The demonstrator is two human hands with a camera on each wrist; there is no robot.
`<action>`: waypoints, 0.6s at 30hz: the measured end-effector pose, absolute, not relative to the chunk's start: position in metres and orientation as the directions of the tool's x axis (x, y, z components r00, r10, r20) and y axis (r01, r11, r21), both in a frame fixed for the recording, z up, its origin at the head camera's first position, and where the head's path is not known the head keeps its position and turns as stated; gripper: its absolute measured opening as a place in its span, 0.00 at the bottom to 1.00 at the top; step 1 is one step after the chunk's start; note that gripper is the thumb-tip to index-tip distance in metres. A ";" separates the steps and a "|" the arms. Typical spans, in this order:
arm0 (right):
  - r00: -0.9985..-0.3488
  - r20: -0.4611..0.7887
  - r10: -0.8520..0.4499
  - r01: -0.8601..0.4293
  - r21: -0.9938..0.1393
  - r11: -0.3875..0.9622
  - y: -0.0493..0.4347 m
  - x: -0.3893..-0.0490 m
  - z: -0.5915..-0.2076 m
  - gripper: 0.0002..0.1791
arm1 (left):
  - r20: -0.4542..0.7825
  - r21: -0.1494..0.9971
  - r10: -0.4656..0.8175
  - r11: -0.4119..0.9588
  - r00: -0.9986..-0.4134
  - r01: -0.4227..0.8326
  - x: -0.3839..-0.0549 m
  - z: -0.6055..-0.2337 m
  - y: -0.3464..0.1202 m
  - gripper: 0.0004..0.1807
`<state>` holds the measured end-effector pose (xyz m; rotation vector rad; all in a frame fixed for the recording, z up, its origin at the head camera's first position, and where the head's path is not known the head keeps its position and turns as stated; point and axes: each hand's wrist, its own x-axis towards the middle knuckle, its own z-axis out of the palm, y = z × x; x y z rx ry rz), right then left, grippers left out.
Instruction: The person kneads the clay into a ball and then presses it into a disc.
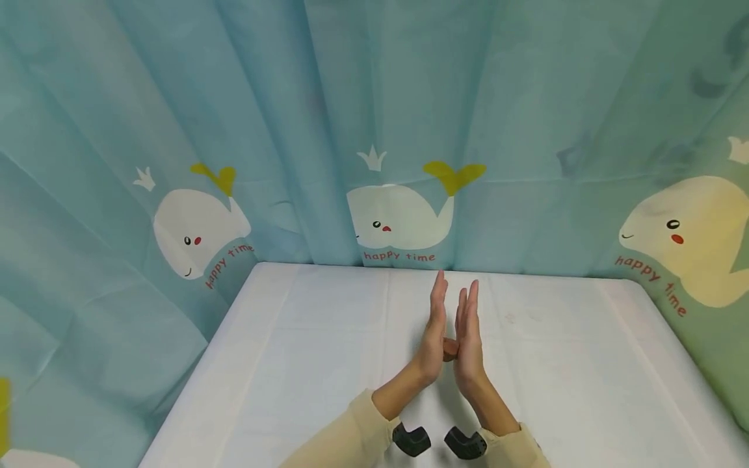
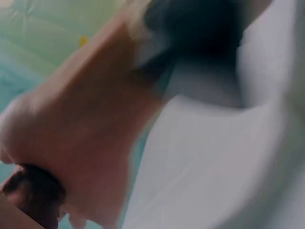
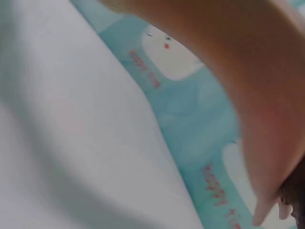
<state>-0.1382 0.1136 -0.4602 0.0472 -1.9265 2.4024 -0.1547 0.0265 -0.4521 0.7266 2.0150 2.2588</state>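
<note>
My left hand (image 1: pixel 433 333) and right hand (image 1: pixel 469 338) stand upright with palms facing each other and fingers straight, pointing to the far edge of the table. Between the two palms, near their heels, sits a small reddish-brown lump (image 1: pixel 450 349), pressed from both sides. In the left wrist view the lump (image 2: pixel 35 195) looks dark and rounded, partly hidden by skin at the lower left corner. Only a dark sliver of the lump (image 3: pixel 296 191) shows at the right edge of the right wrist view. The fingertips of the two hands are apart.
A white-covered table (image 1: pixel 316 325) lies below the hands. Behind it and at its sides hangs a blue-green curtain (image 1: pixel 281 130) printed with whales. Black wrist devices sit at both cuffs, the left device (image 1: pixel 411 441) close to the right device (image 1: pixel 465 443).
</note>
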 end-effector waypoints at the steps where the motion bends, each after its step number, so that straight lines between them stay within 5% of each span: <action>1: -0.997 0.071 0.015 -0.073 -0.978 -0.193 0.110 -0.135 -0.462 0.28 | 0.322 0.945 0.299 -0.155 -0.898 0.287 -0.159 -0.452 0.026 0.35; 7: -0.988 0.151 -0.012 -0.147 -0.975 -0.168 0.095 -0.124 -0.462 0.28 | 0.292 0.956 0.269 -0.101 -0.918 0.275 -0.175 -0.460 0.020 0.37; 18: -0.998 0.014 0.054 -0.030 -0.952 -0.305 0.114 -0.154 -0.466 0.30 | 0.209 0.971 0.333 -0.179 -0.919 0.156 -0.152 -0.458 0.024 0.34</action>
